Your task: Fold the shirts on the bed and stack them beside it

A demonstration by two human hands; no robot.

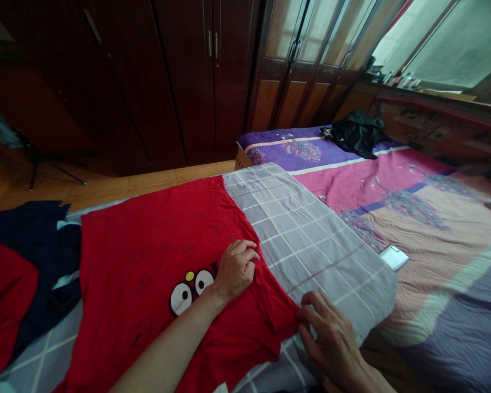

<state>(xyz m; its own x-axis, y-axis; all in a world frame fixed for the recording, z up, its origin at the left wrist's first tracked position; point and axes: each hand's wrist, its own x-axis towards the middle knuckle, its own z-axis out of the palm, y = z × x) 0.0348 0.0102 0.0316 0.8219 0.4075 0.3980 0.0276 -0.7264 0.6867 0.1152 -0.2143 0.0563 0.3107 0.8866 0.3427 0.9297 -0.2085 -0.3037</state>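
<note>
A red shirt [139,256] with a cartoon eye print lies spread over a grey checked cloth [311,234]. My left hand [236,268] rests on the shirt near its right edge, fingers curled and closed on the fabric. Lower right, my right hand [329,334] pinches the corner of the shirt's sleeve between thumb and fingers.
Dark blue clothing [45,256] and another red garment [4,295] lie at the left. On the patterned bed [413,218] at the right are a phone [394,257] and a black garment [355,134]. Dark wardrobes [188,82] stand behind.
</note>
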